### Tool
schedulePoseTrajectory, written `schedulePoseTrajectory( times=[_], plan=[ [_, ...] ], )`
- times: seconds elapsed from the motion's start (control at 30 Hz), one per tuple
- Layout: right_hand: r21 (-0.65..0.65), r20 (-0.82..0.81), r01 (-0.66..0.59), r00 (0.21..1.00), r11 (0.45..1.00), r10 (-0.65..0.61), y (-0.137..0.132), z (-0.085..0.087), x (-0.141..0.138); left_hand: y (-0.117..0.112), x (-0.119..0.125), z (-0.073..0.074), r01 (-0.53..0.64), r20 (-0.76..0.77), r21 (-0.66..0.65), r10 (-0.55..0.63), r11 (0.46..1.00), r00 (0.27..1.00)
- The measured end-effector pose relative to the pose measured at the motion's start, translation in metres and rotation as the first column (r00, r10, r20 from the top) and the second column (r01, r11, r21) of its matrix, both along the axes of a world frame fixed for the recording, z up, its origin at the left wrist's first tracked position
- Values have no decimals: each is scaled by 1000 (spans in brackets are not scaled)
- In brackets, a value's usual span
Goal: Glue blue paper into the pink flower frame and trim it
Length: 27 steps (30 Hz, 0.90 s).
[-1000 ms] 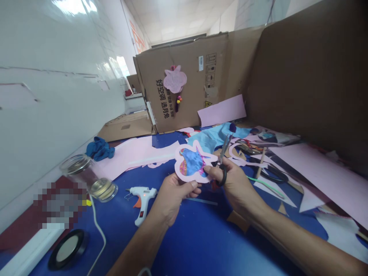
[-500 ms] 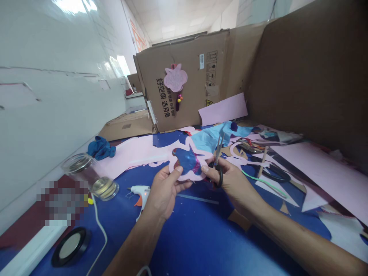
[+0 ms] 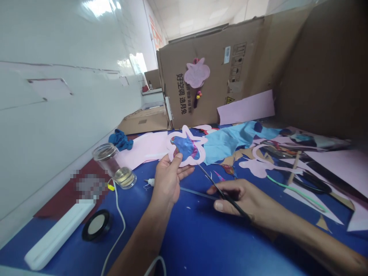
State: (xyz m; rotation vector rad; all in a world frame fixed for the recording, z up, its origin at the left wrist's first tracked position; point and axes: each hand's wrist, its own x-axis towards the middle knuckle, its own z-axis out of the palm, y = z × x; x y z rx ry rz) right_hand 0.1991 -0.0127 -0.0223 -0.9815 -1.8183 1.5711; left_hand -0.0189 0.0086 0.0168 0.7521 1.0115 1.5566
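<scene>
A big cardboard box [image 3: 253, 69] is standing along the far side of the blue table [image 3: 195, 245], and a white tiled wall [image 3: 57, 115] is running down the left. A pink sheet [image 3: 245, 107] is leaning against the foot of the box, while a light blue sheet [image 3: 230, 140] is lying crumpled on the table just in front of it among pink offcuts. The left hand [image 3: 166, 180] is holding up a pink flower-shaped cutout [image 3: 186, 147] with a blue patch in its middle, pinching its lower edge between thumb and fingers, so the cutout is hanging above the table, in front of the light blue sheet. The right hand [image 3: 244, 199] is resting low over the table, well to the right of the left hand, its fingers closing around a pair of dark scissors [image 3: 214, 186]. The blades are lying together in one thin line and pointing up and left, with the tip reaching the lower rim of the cutout; whether it is touching is not clear. A glass jar [image 3: 115, 166] is standing to the left of the left hand, a black tape roll [image 3: 96, 229] is lying nearer the camera, and a white cord [image 3: 119, 226] is trailing between them. A small pink flower ornament [image 3: 197, 73] is hanging on the box.
</scene>
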Motion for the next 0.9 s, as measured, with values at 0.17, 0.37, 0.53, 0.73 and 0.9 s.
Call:
schedulePoseTrajectory(
  times=[0.17,0.37,0.53,0.73,0.9],
  plan=[
    [22,51,-25,998,999,24,-1,4,-5,0,1,1,10,1,-4,-10,1000,1000],
    [7,44,-28,999,1000,28,-1,4,-8,-1,4,-1,35,7,-5,-35,999,999],
    [-33,26,-30,999,999,31,-1,3,-7,-2,5,-2,40,-4,-11,-40,999,999],
    [-32,39,-23,999,999,24,-1,2,-8,-2,6,-2,27,-15,-17,-27,999,1000],
    [-39,41,-1,999,999,2,-2,4,-9,-2,7,-2,37,-19,-16,-37,999,999]
  ],
)
